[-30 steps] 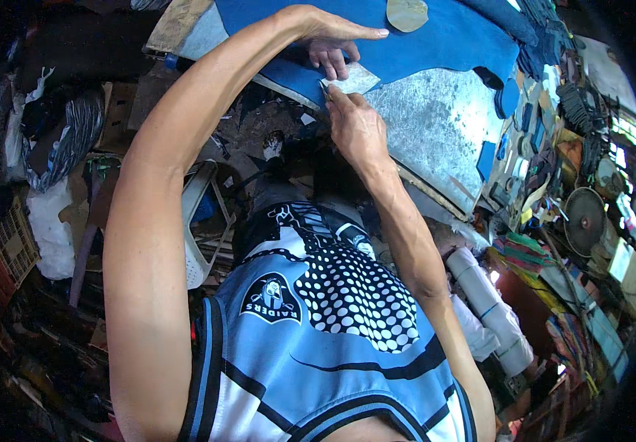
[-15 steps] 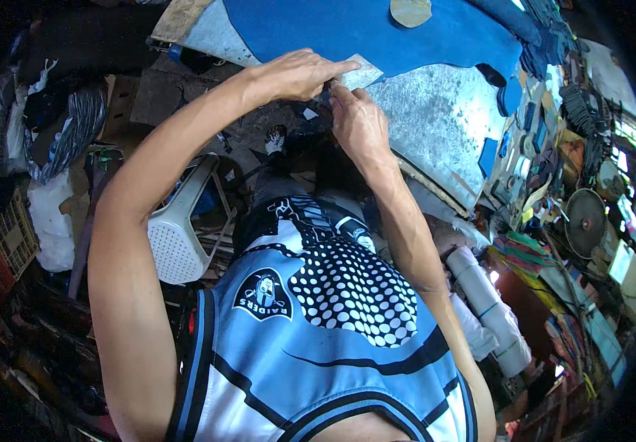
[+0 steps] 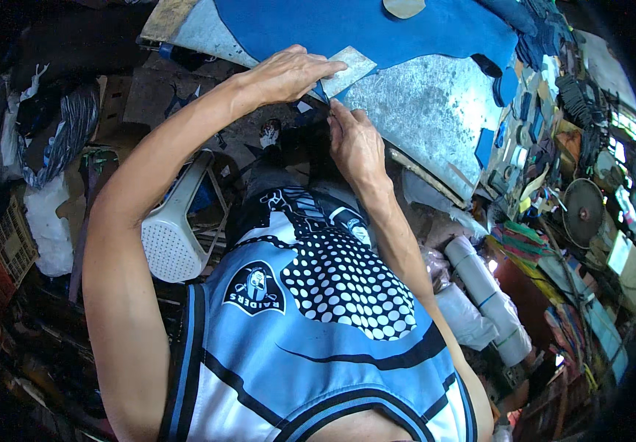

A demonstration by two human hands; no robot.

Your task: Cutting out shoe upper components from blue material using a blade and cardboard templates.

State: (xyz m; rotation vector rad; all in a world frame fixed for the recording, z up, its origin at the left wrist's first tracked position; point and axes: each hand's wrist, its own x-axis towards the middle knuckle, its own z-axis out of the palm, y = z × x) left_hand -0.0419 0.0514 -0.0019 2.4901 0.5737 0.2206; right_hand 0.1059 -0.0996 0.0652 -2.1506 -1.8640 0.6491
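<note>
A grey, straight-edged flat plate point(image 3: 352, 68) lies over the near edge of the blue sheet material point(image 3: 362, 33) on the table. My left hand point(image 3: 288, 75) holds the plate down at its left side, one finger stretched onto its top; the other fingers are curled and partly hidden. Just nearer to me, my right hand point(image 3: 358, 140) is closed, fingertips pinched round a thin dark tool point(image 3: 326, 96), like a slim blade. Its tip is close to a blue strip by the plate's near corner; whether they touch I cannot tell.
The metal-topped table point(image 3: 436, 110) has a wooden near edge. A round beige piece point(image 3: 404, 6) rests on the blue sheet. Cut pieces and clutter crowd the right side by a round fan point(image 3: 584, 214). A white plastic stool point(image 3: 174, 239) stands at left, wrapped white rolls point(image 3: 491, 298) at right.
My right hand has drawn slightly toward me, away from the plate. More of the plate shows, and my left hand has shifted a little left. The whole view has shifted slightly.
</note>
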